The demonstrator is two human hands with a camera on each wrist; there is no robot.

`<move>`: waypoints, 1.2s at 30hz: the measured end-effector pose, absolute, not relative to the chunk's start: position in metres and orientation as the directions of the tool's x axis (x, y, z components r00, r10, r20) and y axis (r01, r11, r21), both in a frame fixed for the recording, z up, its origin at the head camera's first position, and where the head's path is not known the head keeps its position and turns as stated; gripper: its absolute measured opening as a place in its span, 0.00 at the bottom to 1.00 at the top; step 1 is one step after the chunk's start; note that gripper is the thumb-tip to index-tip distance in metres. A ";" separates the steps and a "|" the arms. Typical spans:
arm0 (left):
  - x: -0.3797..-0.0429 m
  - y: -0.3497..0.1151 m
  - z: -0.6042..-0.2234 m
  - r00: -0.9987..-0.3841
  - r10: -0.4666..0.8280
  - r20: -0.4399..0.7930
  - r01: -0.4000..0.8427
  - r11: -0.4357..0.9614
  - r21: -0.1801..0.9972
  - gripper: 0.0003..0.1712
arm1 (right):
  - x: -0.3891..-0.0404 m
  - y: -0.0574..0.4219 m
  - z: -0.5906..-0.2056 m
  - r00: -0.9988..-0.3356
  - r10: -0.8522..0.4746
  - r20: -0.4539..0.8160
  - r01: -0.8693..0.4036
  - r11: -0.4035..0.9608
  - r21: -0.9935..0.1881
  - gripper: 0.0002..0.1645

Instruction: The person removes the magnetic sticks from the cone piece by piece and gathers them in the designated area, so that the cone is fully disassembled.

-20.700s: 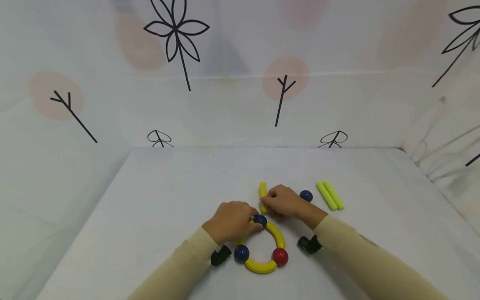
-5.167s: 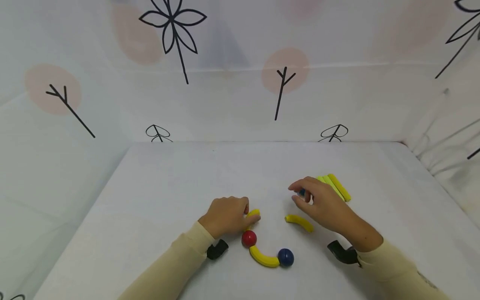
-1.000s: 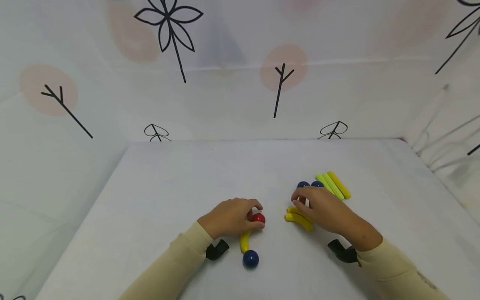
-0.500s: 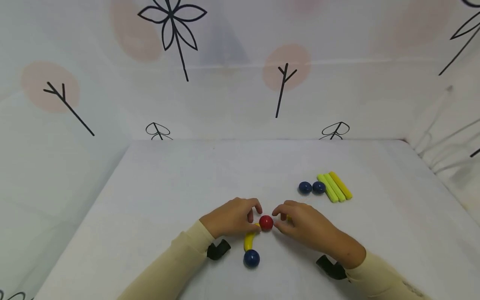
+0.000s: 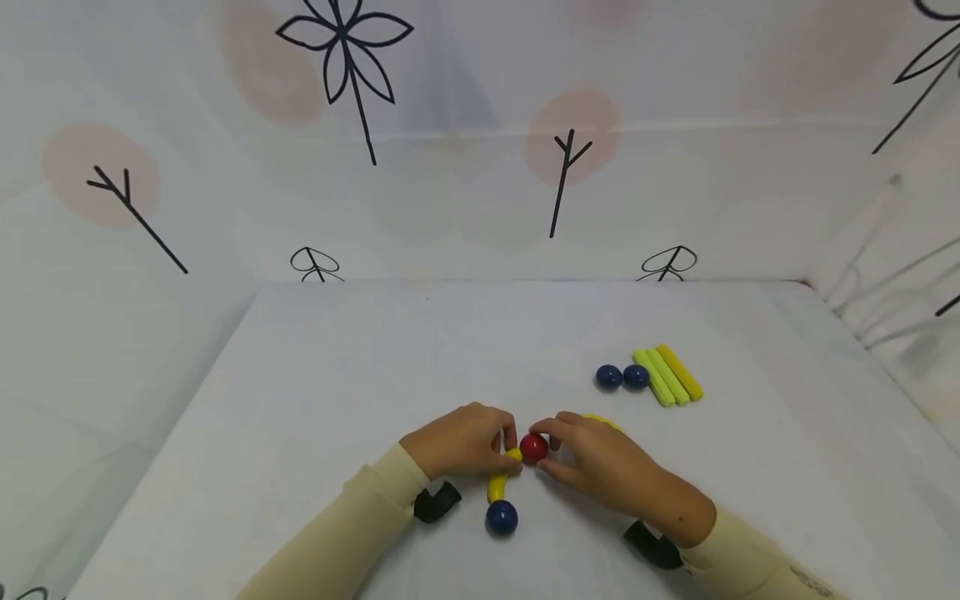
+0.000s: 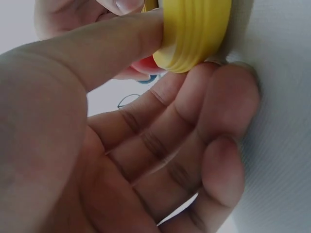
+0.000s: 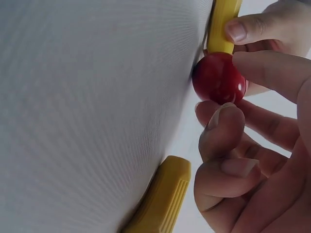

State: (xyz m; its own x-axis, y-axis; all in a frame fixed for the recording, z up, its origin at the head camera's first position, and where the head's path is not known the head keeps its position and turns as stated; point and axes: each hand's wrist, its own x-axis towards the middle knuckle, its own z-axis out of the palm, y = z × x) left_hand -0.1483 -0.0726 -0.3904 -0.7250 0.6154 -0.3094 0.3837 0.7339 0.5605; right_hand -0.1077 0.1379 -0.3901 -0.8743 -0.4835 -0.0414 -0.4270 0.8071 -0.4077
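My left hand (image 5: 459, 443) pinches the upper end of a yellow curved stick (image 5: 497, 487) between thumb and fingers; the left wrist view shows the stick's ridged side (image 6: 194, 34) close up. A blue ball (image 5: 502, 518) sits at that stick's lower end. At the upper end is a red ball (image 5: 534, 448), which the thumb and fingers of my right hand (image 5: 607, 462) grip. In the right wrist view the red ball (image 7: 218, 77) appears to touch the stick (image 7: 223, 24). Another yellow curved stick (image 5: 602, 419) lies behind my right hand, mostly hidden.
Farther back on the white table (image 5: 360, 358), two dark blue balls (image 5: 609, 377) lie side by side. Beside them are two lime straight sticks (image 5: 660, 377) and a yellow straight stick (image 5: 681, 372) in a row. A patterned cloth (image 5: 450, 200) rises behind the table.
Earlier, balls and curved sticks formed a ring, since taken apart. Over the last second my right hand moved left from the curved sticks to the red ball, and my left hand shifted onto the stick.
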 end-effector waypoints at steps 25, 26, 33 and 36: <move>-0.148 -0.073 -0.392 -0.679 0.672 -0.294 0.401 0.676 0.619 0.09 | -0.113 0.141 -0.383 -0.914 -0.399 -0.070 -0.332 0.837 -0.435 0.23; -0.148 -0.073 -0.393 -0.679 0.672 -0.295 0.400 0.675 0.620 0.09 | -0.115 0.144 -0.380 -0.925 -0.375 -0.065 -0.310 0.842 -0.441 0.23; -0.148 -0.073 -0.392 -0.688 0.662 -0.297 0.395 0.685 0.613 0.10 | -0.126 0.166 -0.369 -0.958 -0.287 -0.008 -0.259 0.874 -0.412 0.23; -0.148 -0.074 -0.392 -0.688 0.662 -0.296 0.396 0.685 0.611 0.10 | -0.130 0.180 -0.366 -0.965 -0.264 0.006 -0.244 0.884 -0.399 0.24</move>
